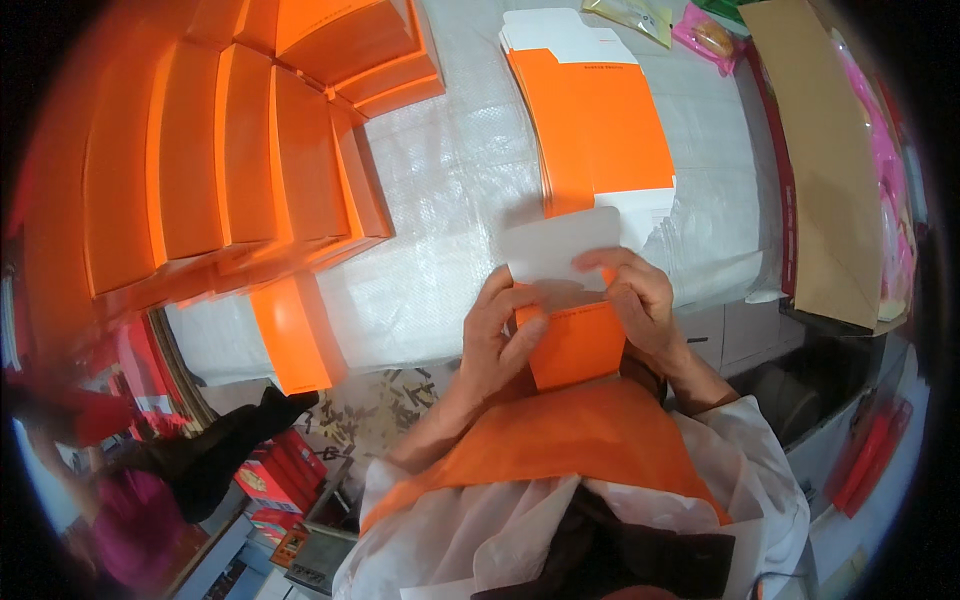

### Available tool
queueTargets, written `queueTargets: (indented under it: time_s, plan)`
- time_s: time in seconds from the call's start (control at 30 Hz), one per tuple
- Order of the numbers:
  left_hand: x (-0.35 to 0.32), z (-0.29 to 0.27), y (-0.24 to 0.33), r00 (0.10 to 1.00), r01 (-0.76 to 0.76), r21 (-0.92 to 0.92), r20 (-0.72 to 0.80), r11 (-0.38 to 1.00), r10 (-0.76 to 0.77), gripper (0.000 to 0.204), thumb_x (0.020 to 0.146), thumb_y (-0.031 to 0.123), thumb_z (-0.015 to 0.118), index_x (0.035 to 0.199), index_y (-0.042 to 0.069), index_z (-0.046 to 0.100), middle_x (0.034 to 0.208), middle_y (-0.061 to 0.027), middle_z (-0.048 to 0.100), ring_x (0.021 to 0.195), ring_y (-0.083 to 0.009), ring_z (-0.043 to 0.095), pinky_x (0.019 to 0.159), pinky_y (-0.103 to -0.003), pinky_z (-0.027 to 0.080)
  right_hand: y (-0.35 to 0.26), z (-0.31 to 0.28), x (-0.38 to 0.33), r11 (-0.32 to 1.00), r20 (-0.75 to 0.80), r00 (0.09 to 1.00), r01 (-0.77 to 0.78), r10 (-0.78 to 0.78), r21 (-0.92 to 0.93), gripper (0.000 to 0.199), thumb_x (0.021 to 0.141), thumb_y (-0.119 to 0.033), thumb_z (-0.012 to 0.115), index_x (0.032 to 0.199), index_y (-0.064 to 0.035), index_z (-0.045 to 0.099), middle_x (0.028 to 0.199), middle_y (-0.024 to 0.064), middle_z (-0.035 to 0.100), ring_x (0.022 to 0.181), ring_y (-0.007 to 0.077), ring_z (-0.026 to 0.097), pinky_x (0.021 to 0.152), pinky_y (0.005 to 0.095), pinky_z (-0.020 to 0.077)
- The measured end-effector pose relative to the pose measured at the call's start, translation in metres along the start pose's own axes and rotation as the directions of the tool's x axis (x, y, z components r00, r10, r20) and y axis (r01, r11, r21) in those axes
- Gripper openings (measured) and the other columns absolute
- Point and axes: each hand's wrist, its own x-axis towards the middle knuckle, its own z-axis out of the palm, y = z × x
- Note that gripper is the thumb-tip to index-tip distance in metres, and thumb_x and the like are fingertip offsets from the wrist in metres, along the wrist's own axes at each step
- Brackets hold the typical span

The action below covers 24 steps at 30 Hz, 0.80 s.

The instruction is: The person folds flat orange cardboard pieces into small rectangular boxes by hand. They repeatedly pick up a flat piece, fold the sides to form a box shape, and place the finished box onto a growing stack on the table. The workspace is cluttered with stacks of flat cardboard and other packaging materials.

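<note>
From here, the left hand (505, 325) and right hand (640, 300) grasp an orange carton (578, 345) by the table's (440, 200) near edge, flap not yet closed, with formed boxes (240, 150) stacked leftward and flat blanks (600, 120) remaining

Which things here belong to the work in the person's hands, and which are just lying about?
Seemingly part of it:
open orange box
stacked flat orange cartons
piled orange boxes

Probably just lying about:
pink packet
brown carton
red boxes
</note>
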Motion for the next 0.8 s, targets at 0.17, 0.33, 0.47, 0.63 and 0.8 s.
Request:
queueTargets:
  time_s: [0.17, 0.33, 0.47, 0.63, 0.8]
  plan:
    - [0.015, 0.026, 0.007, 0.910, -0.137, -0.304, -0.414, 0.943, -0.001, 0.023, 0.073, -0.003, 0.061, 0.091, 0.001, 0.048, 0.106, -0.0120, 0.049, 0.095, -0.0211, 0.050, 0.080, -0.028, 0.041, -0.013, 0.034, 0.016, 0.806, -0.429, 0.898, 0.182, 0.096, 0.563, 0.017, 0.077, 0.004, 0.054, 0.093, 0.0018, 0.048, 0.112, 0.0152, 0.044, 0.099, 0.0212, 0.050, 0.083, 0.0332, 0.0431]
    - [0.020, 0.023, 0.012, 0.933, -0.141, -0.334, -0.360, 0.932, 0.012, 0.026, 0.069, -0.006, 0.064, 0.087, 0.002, 0.048, 0.097, -0.0101, 0.048, 0.090, -0.0205, 0.049, 0.077, -0.028, 0.042, 0.006, 0.012, 0.004, 0.923, -0.054, 0.997, 0.064, -0.047, 0.381, 0.022, 0.078, 0.005, 0.054, 0.097, 0.0008, 0.044, 0.108, 0.0120, 0.043, 0.102, 0.0220, 0.048, 0.089, 0.0340, 0.0395]
    - [0.025, 0.019, 0.018, 0.954, -0.088, -0.116, -0.295, 0.989, 0.050, 0.026, 0.071, -0.005, 0.064, 0.091, 0.002, 0.048, 0.095, -0.0089, 0.047, 0.090, -0.0195, 0.049, 0.075, -0.027, 0.042, -0.004, 0.009, 0.008, 0.963, -0.072, 0.997, 0.047, -0.029, 0.267, 0.020, 0.078, 0.005, 0.051, 0.096, -0.0001, 0.045, 0.104, 0.0108, 0.045, 0.097, 0.0184, 0.048, 0.087, 0.0302, 0.0389]
    - [0.032, 0.020, 0.023, 0.942, -0.042, -0.106, -0.337, 0.993, 0.004, 0.021, 0.074, -0.004, 0.060, 0.093, 0.002, 0.052, 0.096, -0.0097, 0.050, 0.089, -0.0188, 0.050, 0.075, -0.026, 0.042, -0.019, 0.017, 0.016, 0.935, -0.174, 0.972, -0.087, 0.154, 0.345, 0.013, 0.081, 0.003, 0.047, 0.093, -0.0021, 0.047, 0.102, 0.0106, 0.048, 0.089, 0.0136, 0.047, 0.080, 0.0248, 0.0399]
    - [0.032, 0.011, 0.021, 0.972, 0.024, -0.091, -0.230, 0.996, -0.044, 0.013, 0.078, -0.003, 0.055, 0.091, 0.000, 0.055, 0.097, -0.0102, 0.055, 0.089, -0.0173, 0.052, 0.075, -0.026, 0.042, -0.014, 0.009, 0.013, 0.954, -0.061, 0.986, -0.131, 0.152, 0.270, 0.010, 0.083, 0.001, 0.045, 0.092, -0.0022, 0.048, 0.102, 0.0090, 0.049, 0.088, 0.0117, 0.047, 0.079, 0.0236, 0.0391]
